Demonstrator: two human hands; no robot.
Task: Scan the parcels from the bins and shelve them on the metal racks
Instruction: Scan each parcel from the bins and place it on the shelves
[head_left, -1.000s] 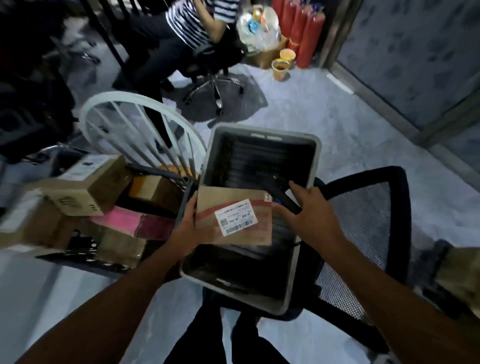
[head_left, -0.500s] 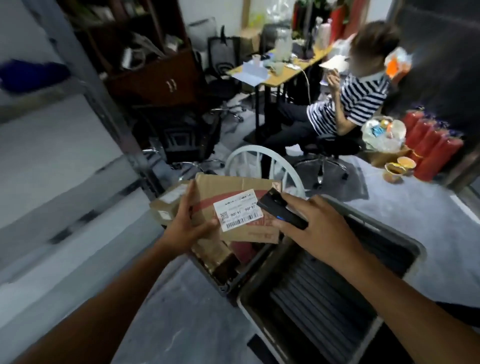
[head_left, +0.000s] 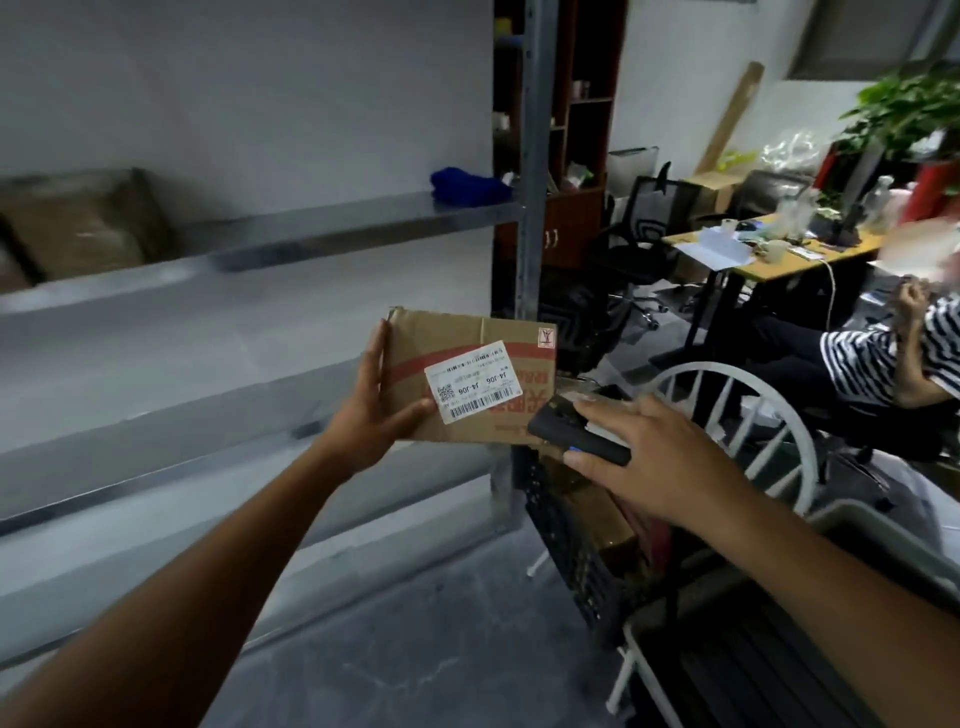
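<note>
The left hand (head_left: 371, 415) clasps the cardboard parcel (head_left: 467, 374) by its left edge, just right of the metal rack (head_left: 332, 228); the right hand (head_left: 649, 457) grips the scanner (head_left: 576, 439); the parcel looks light and stiff, best held by its edges.

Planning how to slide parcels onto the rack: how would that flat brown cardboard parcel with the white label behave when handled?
The flat brown cardboard parcel probably is light: the left hand alone holds it by one edge. It looks fairly stiff, staying flat without sagging. Its creased top edge suggests soft board that may dent under a hard grip.
</note>
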